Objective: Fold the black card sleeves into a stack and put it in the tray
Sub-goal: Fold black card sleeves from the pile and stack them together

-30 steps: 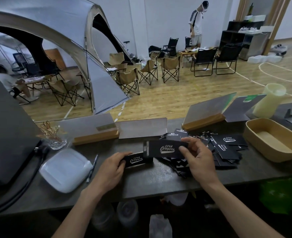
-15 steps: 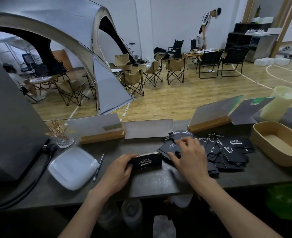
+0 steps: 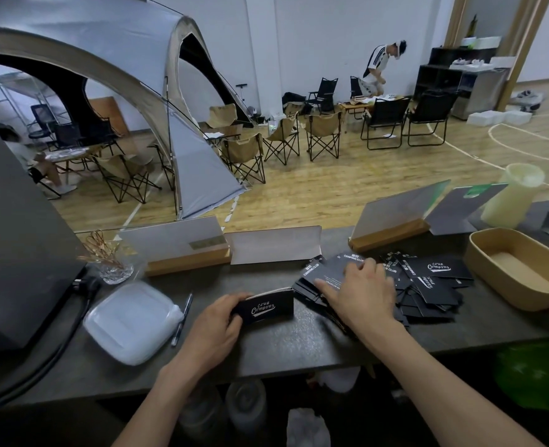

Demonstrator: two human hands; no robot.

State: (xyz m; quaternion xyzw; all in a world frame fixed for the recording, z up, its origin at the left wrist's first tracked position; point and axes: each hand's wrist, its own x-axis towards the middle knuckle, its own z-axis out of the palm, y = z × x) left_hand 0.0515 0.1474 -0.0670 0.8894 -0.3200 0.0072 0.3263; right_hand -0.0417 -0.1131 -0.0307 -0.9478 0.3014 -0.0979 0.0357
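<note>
A matte dark bench (image 3: 299,343) carries a loose heap of flat black card sleeves (image 3: 427,285) printed in white — glossy, rectangular, overlapping. The left hand (image 3: 215,324) clasps a neat folded stack (image 3: 266,305) by its left end; that grip is closed on it. The right hand (image 3: 360,291) lies flat-fingered, its grip released, on the heap just right of the stack. A tan, round-cornered tray (image 3: 492,285) sits further right.

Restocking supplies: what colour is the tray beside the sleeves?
Tan, kraft-like tray, empty; head view shows it.

tent (image 3: 111,91) upper left | chairs (image 3: 299,140) centre | white box (image 3: 131,321) lower left | pen (image 3: 181,319) beside it | cup (image 3: 511,198) right
</note>
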